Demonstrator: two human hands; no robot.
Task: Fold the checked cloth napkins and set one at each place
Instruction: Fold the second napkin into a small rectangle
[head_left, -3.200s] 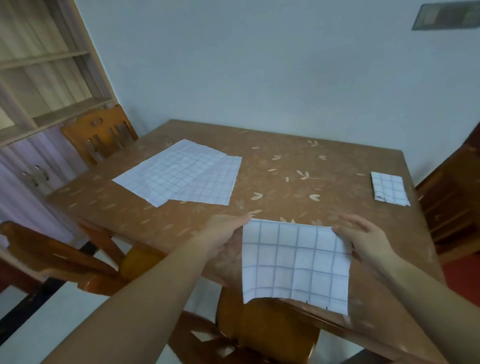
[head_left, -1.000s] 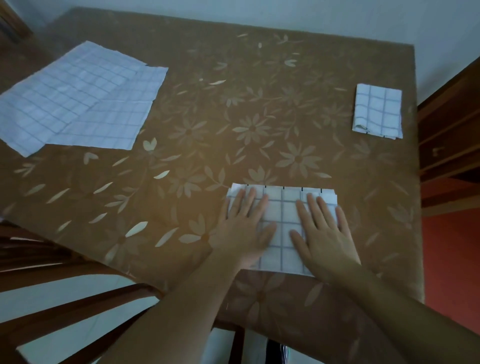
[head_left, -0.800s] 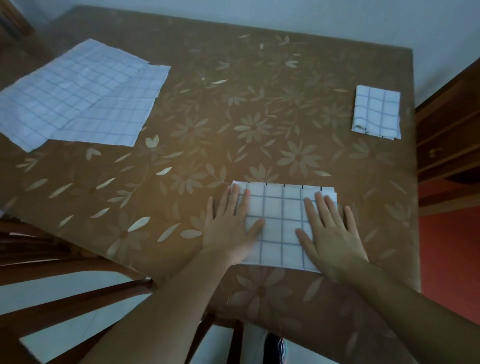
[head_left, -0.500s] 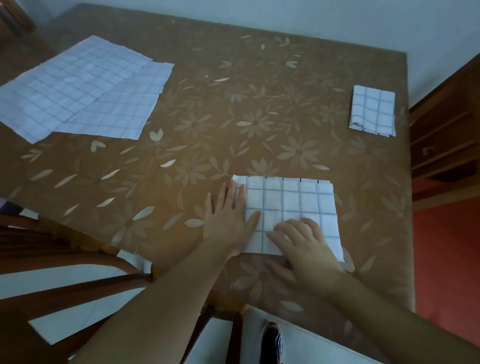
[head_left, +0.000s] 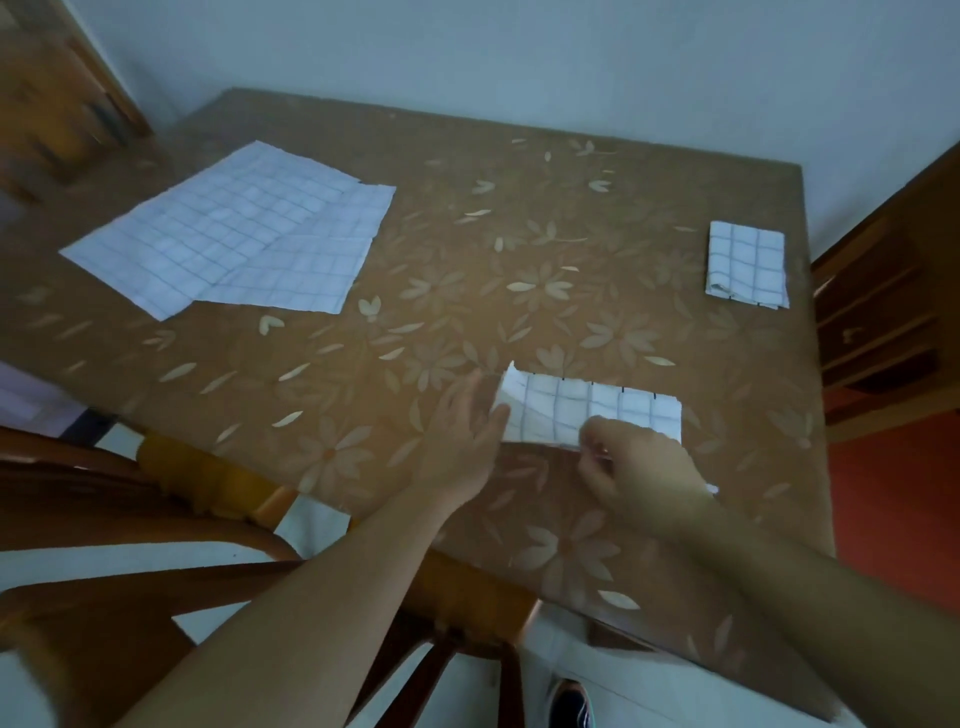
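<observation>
Brown and flower-patterned, the counter (head_left: 519, 218) stands against a pale wall (head_left: 519, 52).

1. The work napkin (head_left: 592, 410) is checked and folded into a strip. It lies near the front edge of the counter, long side running left to right. Its far-left corner stands slightly up off the surface.

2. The left hand (head_left: 462, 441) is at the left end of the strip. Its fingers (head_left: 467, 395) are straight and close together, and the thumb touches the cloth. It grips nothing. Whether the palm rests on the counter cannot be told because of blur.

3. The right hand (head_left: 639, 467) is at the near edge of the work napkin, toward its right half. Its fingers (head_left: 597, 436) are curled and pinch that edge. A small white corner of cloth shows beside the wrist.

4. The folded napkin (head_left: 748, 265) is a compact rectangle at the far right of the counter, near the right edge and well apart from both hands.

5. The flat napkins (head_left: 223, 234) are two unfolded sheets at the far left, overlapping. Which one lies on top cannot be told.

6. A wooden chair (head_left: 156, 519) stands at the near left, beside the front edge. A shoe (head_left: 569, 706) shows on the pale floor below.
</observation>
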